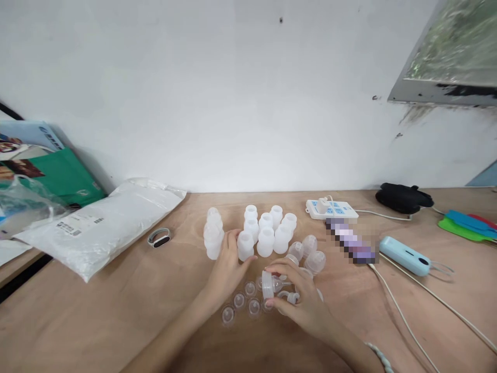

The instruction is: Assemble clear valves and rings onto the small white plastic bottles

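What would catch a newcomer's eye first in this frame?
A cluster of small white bottles stands in the middle of the wooden table, and the left hand clasps one bottle at its front edge. Nearer the camera, the right hand holds a clear cap beside loose similar caps. A big white plastic bag lies at the left.

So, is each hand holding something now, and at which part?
The right hand holds a small white cap by its rim. The left hand touches the side of a white bottle; a real hold cannot be told.
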